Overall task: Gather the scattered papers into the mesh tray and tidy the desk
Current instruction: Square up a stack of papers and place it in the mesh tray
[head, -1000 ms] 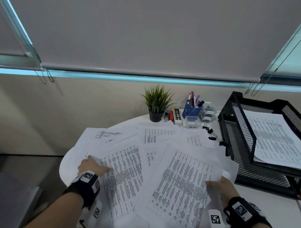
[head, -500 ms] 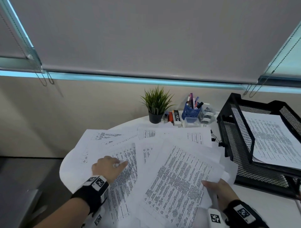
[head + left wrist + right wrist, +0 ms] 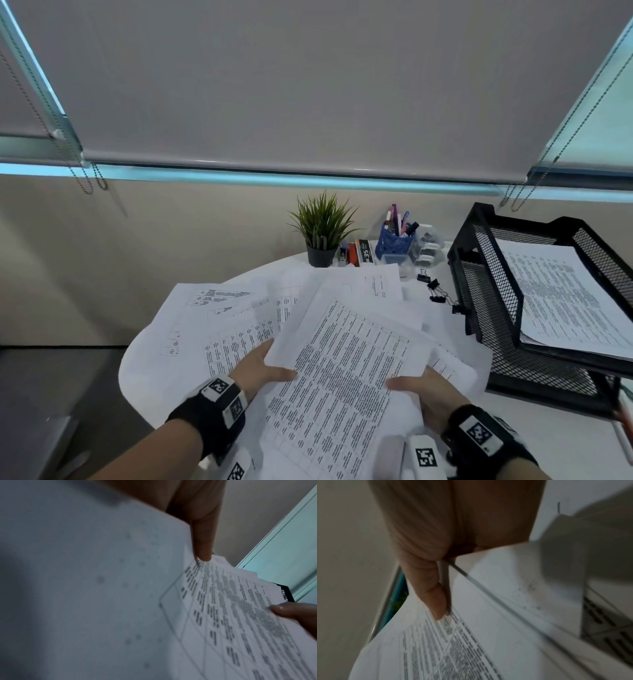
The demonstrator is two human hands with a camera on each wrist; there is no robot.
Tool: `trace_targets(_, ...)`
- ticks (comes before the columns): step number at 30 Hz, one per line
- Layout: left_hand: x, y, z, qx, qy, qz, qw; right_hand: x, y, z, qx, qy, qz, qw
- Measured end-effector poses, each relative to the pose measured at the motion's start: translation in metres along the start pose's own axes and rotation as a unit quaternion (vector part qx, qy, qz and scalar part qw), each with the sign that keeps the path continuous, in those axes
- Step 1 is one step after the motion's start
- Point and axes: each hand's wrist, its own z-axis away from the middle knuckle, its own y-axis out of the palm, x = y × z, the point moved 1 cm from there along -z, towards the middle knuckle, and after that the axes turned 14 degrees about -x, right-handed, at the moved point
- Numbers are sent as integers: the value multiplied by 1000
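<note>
Head view: left hand [image 3: 255,371] and right hand [image 3: 435,394] clamp the paper bundle [image 3: 342,377] by opposite sides above the worktop [image 3: 534,445]; the mesh tray [image 3: 486,301] lies to the right, nearer the right hand.

Left wrist view: thumb atop the sheets.

Right wrist view: fingers [image 3: 436,595] pinch the bundle edge.

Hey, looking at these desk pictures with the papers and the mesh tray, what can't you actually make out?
- Printed text on the held papers: too small in the head view, blurred in both wrist views.
- Left hand and right hand fingers: under the sheets, only thumbs show.
- Mesh tray: right side cut off by the head view's edge; lower tier's contents hidden by the upper tier.
- Items behind the blue pen cup: too small to name.
</note>
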Motion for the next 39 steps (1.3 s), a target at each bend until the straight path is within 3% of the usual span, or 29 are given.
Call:
trace_targets(7, -52, -18, 6, -125, 83, 116, 982, 55, 16, 17, -69, -149, 56, 985)
trace_targets(14, -110, -33, 2, -131, 152, 194, 960, 111, 31, 33, -83, -273, 39, 958)
trace_targets(19, -119, -26, 4, -117, 192, 216, 950, 114, 39, 31, -92, -310, 24, 946)
trace_targets(24, -108, -16, -4, -151, 197, 144, 958, 105, 50, 20, -64, -297, 23, 952)
trace_targets(30, -113, -7, -2, -194, 209, 162, 945, 108, 63, 17, -112, -342, 10, 933)
trace_targets(34, -133, -2, 9, -193, 255, 192, 928, 125, 63, 30, -131, -379, -22, 916)
trace_targets(39, -128, -3, 10, -196, 259, 189, 927, 121, 61, 35, -75, -382, 26, 921)
